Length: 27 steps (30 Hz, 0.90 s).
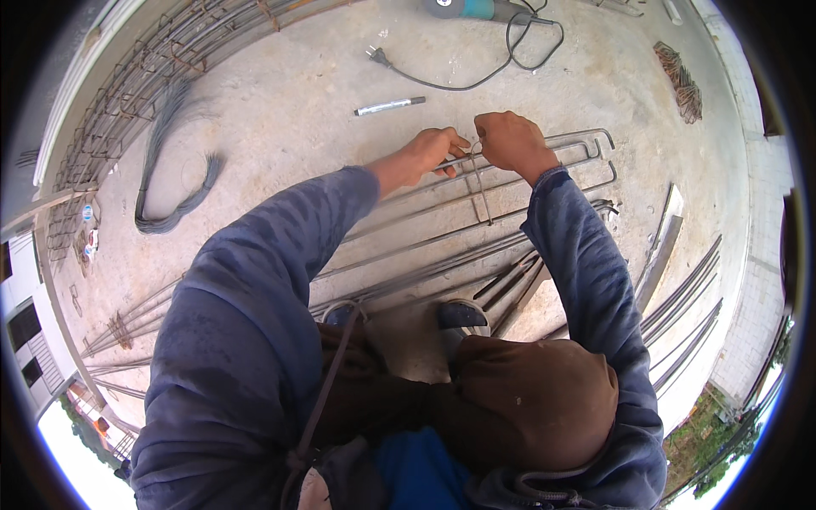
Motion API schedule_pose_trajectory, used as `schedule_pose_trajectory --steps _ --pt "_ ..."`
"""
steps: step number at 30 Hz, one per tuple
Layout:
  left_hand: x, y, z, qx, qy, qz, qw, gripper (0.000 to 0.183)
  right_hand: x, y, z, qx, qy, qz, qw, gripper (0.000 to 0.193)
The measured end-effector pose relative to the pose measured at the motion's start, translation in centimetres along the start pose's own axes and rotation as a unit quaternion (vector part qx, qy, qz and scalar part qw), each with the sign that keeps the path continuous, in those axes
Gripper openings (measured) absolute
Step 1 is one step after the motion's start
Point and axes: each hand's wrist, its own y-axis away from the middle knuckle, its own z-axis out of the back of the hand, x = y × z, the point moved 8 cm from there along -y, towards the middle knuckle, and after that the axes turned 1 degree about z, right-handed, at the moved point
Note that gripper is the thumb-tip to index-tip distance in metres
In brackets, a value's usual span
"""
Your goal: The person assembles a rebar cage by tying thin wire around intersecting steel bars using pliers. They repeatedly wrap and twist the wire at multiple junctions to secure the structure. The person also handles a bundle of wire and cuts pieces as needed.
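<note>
Several long steel rebars (408,244) with hooked ends lie on the concrete in front of me. A thin rectangular stirrup (478,189) stands around them near the hooked ends. My left hand (432,155) is closed at the far bar, beside the stirrup's far corner, its fingers curled about the bar. Just to the right, my right hand (512,143) is a closed fist at that same corner, thumb and forefinger pinched together. A thin tie wire (476,146) shows as a small loop between the two hands; its ends are hidden by the fingers.
An angle grinder (476,9) with a black cord (459,87) lies at the far side, a marker (389,106) nearer. Bundled tie wire (157,223) and a rebar cage (110,127) are left. Stirrups (677,81) are piled far right; metal offcuts (661,255) lie right.
</note>
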Motion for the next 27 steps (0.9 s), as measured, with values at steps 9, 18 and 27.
schedule_pose_trajectory --steps 9,18,27 --pt "0.1 -0.2 -0.2 0.006 -0.129 -0.049 0.99 0.037 3.0 4.9 -3.0 0.002 -0.133 0.021 0.991 0.019" --pt "-1.0 0.5 -0.6 -0.036 -0.257 -0.084 0.962 0.04 -3.0 2.0 0.7 -0.021 -0.154 0.002 0.988 0.019" --pt "-7.8 0.9 -5.1 -0.128 -0.554 -0.152 0.809 0.051 -1.2 12.2 9.2 -0.296 -0.016 0.184 0.937 0.025"
